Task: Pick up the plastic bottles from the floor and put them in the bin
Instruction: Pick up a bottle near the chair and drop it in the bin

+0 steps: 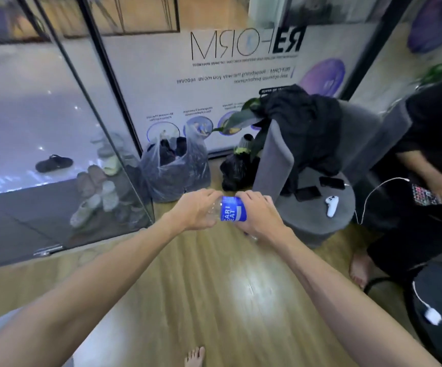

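Observation:
A clear plastic bottle with a blue label [231, 209] lies sideways in the air between both my hands, above the wooden floor. My left hand [197, 209] grips its clear end and my right hand [259, 214] grips the other end. Just beyond the bottle, against the glass wall, stands a translucent plastic bag [173, 165] with its mouth open and dark items inside; it seems to serve as the bin. A second clear object peeks out under my right wrist, too hidden to identify.
A grey round chair [318, 207] draped with black clothing stands to the right, holding phones and a white controller. A black bag [237, 168] and a potted plant sit beside it. A seated person is at far right. A glass partition with shoes behind it is on the left.

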